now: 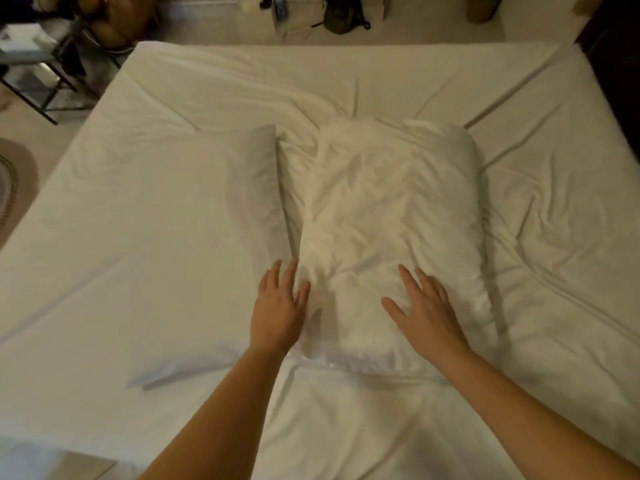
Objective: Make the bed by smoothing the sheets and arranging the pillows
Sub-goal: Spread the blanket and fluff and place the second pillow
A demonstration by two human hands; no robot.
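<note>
Nearest you, the sheet (346, 427) is creased btwn your forearms. Your left grip (277, 306) is released, fingers straight. It lies in the gap btwn the two pillows w/ fingertips against the left edge of the crumpled pillow (391, 220). Your right grip (427, 308), also released w/ fingers spread, presses flat on that pillow's near end. The crumpled pillow lies approx mid-bed, long axis running away from you, near short end by your wrists. The smooth pillow (194, 237) lies just beside it on the left, long axis roughly parallel, near-to-far. The sheet past both is wrinkled. Beyond the bed, on the floor: a dark bag (343, 13), and a metal rack (41, 74) far left.
</note>
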